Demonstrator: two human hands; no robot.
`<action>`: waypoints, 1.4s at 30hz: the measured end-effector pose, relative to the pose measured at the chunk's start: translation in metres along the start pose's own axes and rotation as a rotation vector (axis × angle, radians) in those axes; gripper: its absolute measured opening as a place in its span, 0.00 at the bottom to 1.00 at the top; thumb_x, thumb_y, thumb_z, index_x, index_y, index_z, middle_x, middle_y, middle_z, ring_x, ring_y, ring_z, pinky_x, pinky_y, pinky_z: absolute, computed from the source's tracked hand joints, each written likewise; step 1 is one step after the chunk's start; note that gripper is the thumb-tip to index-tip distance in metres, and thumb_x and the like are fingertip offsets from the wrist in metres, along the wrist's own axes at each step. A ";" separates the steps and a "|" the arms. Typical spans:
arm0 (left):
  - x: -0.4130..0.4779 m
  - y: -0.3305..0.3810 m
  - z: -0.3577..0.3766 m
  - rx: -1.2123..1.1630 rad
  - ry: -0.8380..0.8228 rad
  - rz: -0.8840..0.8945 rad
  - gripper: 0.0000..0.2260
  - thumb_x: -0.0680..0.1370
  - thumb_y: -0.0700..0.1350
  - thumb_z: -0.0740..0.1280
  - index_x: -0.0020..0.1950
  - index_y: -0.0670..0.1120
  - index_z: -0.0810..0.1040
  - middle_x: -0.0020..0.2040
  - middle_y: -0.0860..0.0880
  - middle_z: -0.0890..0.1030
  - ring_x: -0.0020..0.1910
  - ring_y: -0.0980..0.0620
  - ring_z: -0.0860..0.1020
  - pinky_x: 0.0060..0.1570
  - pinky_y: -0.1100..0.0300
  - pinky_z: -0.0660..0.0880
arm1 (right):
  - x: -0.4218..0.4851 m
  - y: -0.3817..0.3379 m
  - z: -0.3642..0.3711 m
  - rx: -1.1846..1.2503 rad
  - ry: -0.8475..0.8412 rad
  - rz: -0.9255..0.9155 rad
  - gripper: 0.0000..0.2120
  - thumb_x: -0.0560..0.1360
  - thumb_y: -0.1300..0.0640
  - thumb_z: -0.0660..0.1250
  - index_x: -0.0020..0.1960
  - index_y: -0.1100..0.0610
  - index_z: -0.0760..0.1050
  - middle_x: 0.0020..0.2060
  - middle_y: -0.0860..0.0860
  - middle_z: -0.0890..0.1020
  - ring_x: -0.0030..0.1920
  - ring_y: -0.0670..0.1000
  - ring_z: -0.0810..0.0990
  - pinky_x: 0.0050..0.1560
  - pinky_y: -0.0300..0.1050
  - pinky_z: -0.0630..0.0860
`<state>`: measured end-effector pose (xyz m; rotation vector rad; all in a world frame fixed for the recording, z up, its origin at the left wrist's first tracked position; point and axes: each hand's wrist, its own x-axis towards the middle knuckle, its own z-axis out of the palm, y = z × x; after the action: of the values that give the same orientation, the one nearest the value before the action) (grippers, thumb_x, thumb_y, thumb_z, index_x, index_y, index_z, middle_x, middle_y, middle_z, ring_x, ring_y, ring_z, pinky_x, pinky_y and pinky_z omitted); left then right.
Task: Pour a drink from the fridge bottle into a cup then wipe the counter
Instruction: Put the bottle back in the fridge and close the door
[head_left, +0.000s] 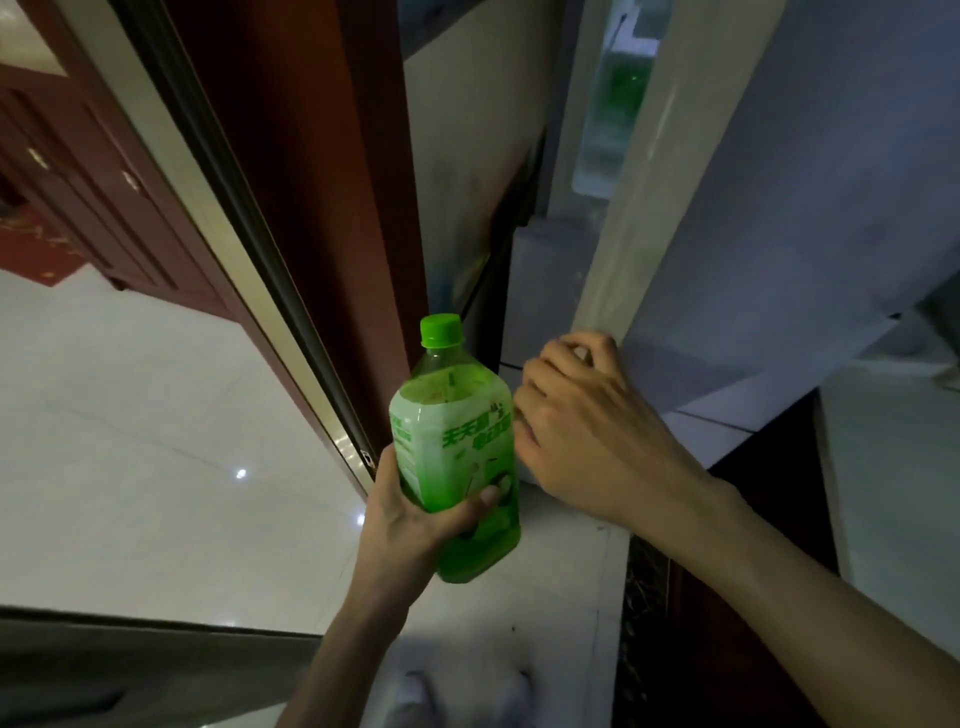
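Left hand (410, 514) grips the capped bottle (457, 447) upright; right hand (582, 431) curls around the fridge door (779, 208) edge — fingertips hidden — shelf contents blurred.

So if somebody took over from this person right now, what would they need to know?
Left hand: gripping the green bottle low down, upright, cap on.
Right hand: fingers curled on the edge of the fridge door, which is ajar.
Done: bottle is out of the fridge.
Left: shut the door, uncap, pour into a cup, wipe the counter. No cup or counter in view.
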<state>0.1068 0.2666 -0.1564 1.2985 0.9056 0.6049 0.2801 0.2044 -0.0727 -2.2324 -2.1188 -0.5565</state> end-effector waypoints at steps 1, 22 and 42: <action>-0.001 0.000 -0.001 -0.008 -0.021 -0.001 0.38 0.57 0.53 0.81 0.64 0.49 0.72 0.56 0.48 0.83 0.55 0.48 0.83 0.51 0.46 0.82 | -0.010 -0.005 -0.003 0.042 -0.001 0.040 0.09 0.73 0.56 0.62 0.39 0.56 0.78 0.40 0.53 0.80 0.49 0.56 0.77 0.61 0.53 0.63; -0.017 0.025 0.052 -0.036 -0.481 0.102 0.31 0.61 0.49 0.81 0.61 0.47 0.74 0.50 0.44 0.85 0.44 0.41 0.84 0.45 0.48 0.83 | -0.129 -0.044 -0.040 0.266 0.129 0.913 0.19 0.73 0.47 0.56 0.57 0.53 0.76 0.59 0.49 0.77 0.61 0.51 0.71 0.61 0.46 0.62; 0.011 0.046 0.146 0.082 -0.583 0.129 0.26 0.67 0.46 0.81 0.62 0.49 0.76 0.53 0.50 0.85 0.51 0.50 0.85 0.54 0.45 0.81 | -0.145 0.053 -0.035 0.307 0.152 1.032 0.21 0.75 0.56 0.66 0.67 0.60 0.73 0.69 0.54 0.71 0.68 0.55 0.70 0.67 0.49 0.67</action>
<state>0.2401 0.2053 -0.1111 1.5050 0.3701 0.2588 0.3200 0.0514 -0.0655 -2.5356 -0.6948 -0.2769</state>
